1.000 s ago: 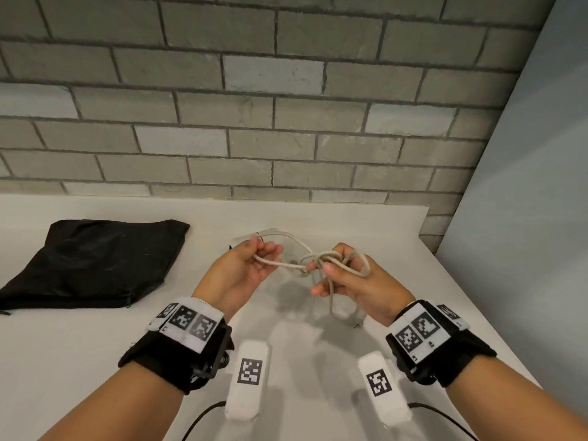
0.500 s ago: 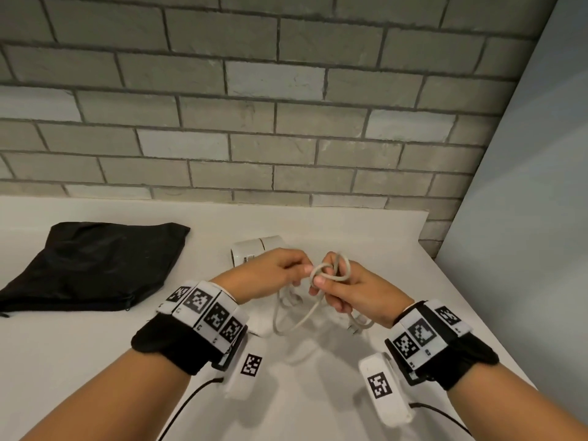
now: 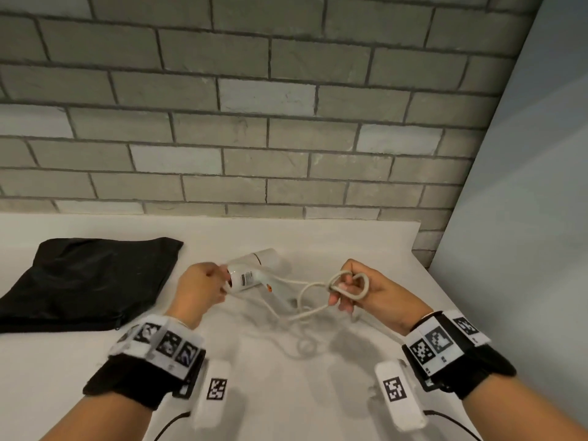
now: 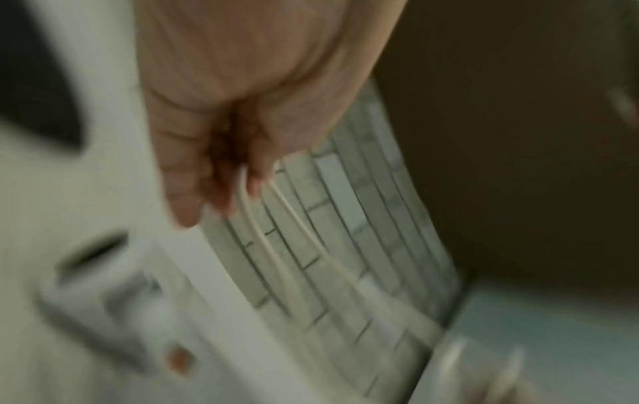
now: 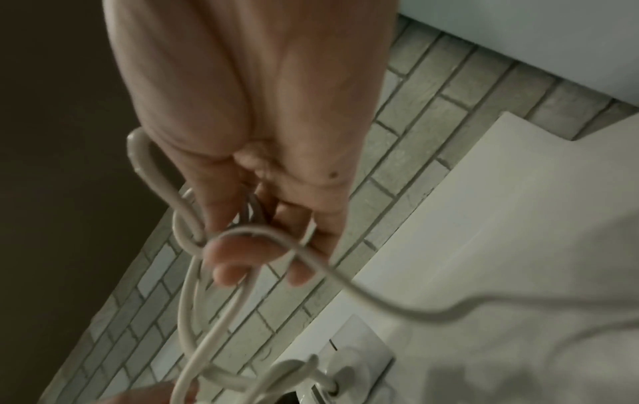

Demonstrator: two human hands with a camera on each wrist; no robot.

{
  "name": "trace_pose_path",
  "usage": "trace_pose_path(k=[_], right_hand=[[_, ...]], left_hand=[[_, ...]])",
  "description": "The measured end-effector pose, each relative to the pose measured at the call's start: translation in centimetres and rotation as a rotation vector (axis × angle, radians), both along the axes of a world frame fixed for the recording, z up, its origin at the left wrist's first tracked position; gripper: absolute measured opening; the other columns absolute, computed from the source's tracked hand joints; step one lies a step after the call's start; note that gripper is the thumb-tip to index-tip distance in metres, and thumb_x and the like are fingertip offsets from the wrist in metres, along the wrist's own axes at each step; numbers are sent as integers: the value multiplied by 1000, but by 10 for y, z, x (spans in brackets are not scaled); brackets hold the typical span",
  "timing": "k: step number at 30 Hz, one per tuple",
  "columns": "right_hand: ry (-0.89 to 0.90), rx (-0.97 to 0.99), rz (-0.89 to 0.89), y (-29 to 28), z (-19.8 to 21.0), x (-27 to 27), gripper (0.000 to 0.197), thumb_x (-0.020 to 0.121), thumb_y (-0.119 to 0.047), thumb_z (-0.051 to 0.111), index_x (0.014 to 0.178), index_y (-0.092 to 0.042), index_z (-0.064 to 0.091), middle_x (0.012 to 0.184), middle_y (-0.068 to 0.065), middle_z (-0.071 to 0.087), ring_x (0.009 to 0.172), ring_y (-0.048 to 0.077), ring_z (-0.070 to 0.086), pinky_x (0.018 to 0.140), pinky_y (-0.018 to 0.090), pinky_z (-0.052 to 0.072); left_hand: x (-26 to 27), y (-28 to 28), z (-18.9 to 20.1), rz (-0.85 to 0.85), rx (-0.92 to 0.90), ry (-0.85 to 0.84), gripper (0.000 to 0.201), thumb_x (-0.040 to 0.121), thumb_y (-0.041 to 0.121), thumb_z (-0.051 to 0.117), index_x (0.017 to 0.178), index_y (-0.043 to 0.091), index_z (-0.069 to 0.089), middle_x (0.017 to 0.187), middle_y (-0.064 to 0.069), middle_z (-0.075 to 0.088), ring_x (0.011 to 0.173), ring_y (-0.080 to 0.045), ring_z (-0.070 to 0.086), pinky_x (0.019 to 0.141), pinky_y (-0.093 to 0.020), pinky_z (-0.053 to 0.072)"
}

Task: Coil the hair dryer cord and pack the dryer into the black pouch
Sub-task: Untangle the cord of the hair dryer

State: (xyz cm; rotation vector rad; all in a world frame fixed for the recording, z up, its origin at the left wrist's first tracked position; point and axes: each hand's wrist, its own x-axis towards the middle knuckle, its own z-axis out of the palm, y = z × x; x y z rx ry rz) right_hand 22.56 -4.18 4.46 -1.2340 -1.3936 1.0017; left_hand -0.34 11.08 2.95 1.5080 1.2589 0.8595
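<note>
The white hair dryer lies on the white table, behind and between my hands. Its pale cord runs loosely from the handle over the table to my right hand, which grips a few small loops of it above the surface. In the right wrist view those loops of cord hang off the curled fingers of my right hand. My left hand is in front of the dryer's rear end. The blurred left wrist view shows this hand pinching strands of the cord. The black pouch lies flat at the left.
A grey brick wall closes off the back of the table. A pale blue panel stands along the right, just past the table's right edge. Slack cord lies on the table between my forearms.
My hands, together at the cord loops half a second ago, have moved apart. The left hand went left to the dryer's rear end; the right still holds the loops.
</note>
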Motion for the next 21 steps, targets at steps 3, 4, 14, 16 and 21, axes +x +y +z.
trace_pose_path(k=[3, 4, 14, 16, 21], right_hand=[[-182, -13, 33, 6, 5, -11, 24, 93, 1, 40, 73, -12, 36, 76, 9, 57, 69, 8, 55, 58, 22, 37], [-238, -20, 62, 9, 6, -16, 23, 93, -2, 40, 74, -12, 36, 77, 10, 57, 70, 11, 53, 58, 23, 36], [-153, -52, 86, 8, 6, -19, 21, 93, -1, 41, 77, -13, 36, 88, 12, 59, 68, 8, 59, 63, 19, 46], [-158, -67, 89, 4, 1, -13, 20, 93, 0, 40, 78, -11, 34, 87, 16, 59, 60, 5, 57, 62, 21, 47], [-129, -79, -45, -8, -18, 13, 14, 89, -9, 48, 79, -7, 38, 77, 17, 59, 54, 15, 55, 57, 25, 49]], left_hand=[[6, -12, -2, -112, 555, 574, 23, 91, 12, 46, 106, 3, 61, 113, -17, 56, 104, -34, 54, 89, -36, 41], [12, -18, 1, -216, 677, 571, 31, 91, 14, 46, 119, 6, 55, 126, -13, 52, 114, -31, 49, 97, -37, 37], [39, -42, 31, -585, 371, 14, 30, 95, 19, 42, 65, 17, 48, 60, 0, 44, 51, -10, 47, 53, -20, 44], [34, -34, 36, -441, 156, -264, 31, 97, 20, 37, 69, 13, 47, 62, -3, 44, 45, -7, 48, 49, -21, 48], [-7, 3, 48, -70, -228, -888, 26, 99, 22, 27, 89, 16, 51, 64, -4, 60, 49, -11, 61, 53, -25, 55]])
